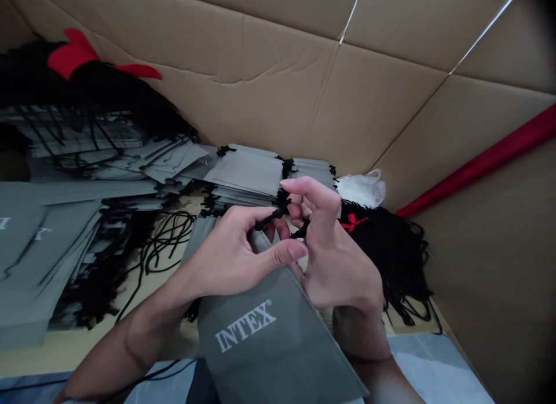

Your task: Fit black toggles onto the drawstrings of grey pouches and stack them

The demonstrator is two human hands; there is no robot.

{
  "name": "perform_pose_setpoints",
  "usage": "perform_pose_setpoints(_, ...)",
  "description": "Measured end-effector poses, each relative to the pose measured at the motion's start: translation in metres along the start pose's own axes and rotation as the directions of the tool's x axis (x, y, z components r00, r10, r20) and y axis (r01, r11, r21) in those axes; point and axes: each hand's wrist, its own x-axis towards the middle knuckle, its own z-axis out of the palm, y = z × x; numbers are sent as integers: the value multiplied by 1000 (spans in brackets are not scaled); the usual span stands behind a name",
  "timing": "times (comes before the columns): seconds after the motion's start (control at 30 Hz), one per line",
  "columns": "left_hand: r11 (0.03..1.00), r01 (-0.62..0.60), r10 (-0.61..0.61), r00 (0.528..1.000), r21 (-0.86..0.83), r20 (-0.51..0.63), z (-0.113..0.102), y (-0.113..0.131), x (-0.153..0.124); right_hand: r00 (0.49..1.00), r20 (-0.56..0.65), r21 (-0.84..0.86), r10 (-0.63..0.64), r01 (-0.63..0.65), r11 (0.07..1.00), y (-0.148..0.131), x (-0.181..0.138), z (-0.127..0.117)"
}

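Observation:
A grey pouch [278, 346] printed with INTEX hangs tilted in front of me, its upper corner between my hands. My left hand [230, 256] is closed on that corner, with the thumb stretched toward my other hand. A knotted black cord [274, 214] sticks up at the corner, over the left fingers. My right hand [341, 250] is curled beside it, index finger raised and bent, the other fingers closed around a dark part of the cord. The right fingertips are partly hidden behind the left thumb.
Grey pouches with black cord ends lie in stacks at the left [69, 236] and at the back [247, 169]. Bundles of black cords with red ties sit at far left [130, 97] and right [386, 253]. Loose cords [167, 242], a clear plastic bag [362, 188] and cardboard walls [278, 51] surround the work.

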Motion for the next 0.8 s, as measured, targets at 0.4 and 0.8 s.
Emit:
perform_pose_setpoints(0.4,986,-128,138,986,103,-98,-13,5,-7,989,51,269,142,-150,951,4,6,-7)
perform_pose_setpoints(0.8,990,93,-84,993,-107,84,-13,-2,-17,938,-294,141,185,-149,979,8,4,-14)
